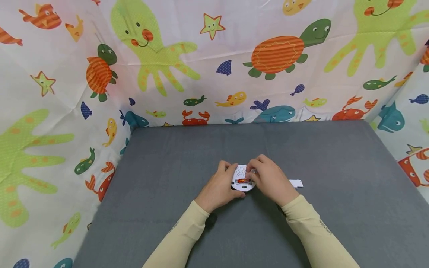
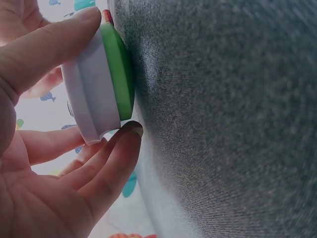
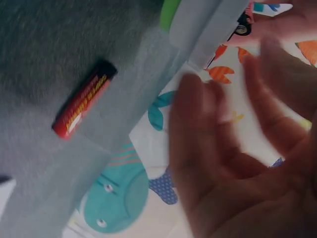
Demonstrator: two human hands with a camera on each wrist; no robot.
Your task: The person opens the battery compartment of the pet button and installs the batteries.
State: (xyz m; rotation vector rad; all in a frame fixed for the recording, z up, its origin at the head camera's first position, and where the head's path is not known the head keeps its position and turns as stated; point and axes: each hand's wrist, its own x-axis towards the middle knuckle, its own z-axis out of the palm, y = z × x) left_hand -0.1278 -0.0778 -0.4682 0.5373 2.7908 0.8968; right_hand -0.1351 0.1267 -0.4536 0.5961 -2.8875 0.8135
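My left hand grips a round white device by its edges, thumb on one side and fingers on the other. The left wrist view shows the device's green underside just above the cloth. An orange-red battery lies in the device's open compartment. My right hand is over the device's right side. In the right wrist view its blurred, loosely bent fingers stand apart, with nothing visible between them. A loose red-and-black battery lies on the cloth near the right hand.
A white flat piece lies on the grey cloth-covered table, just right of the right hand and partly hidden by it. A curtain printed with sea animals hangs along the table's back and sides.
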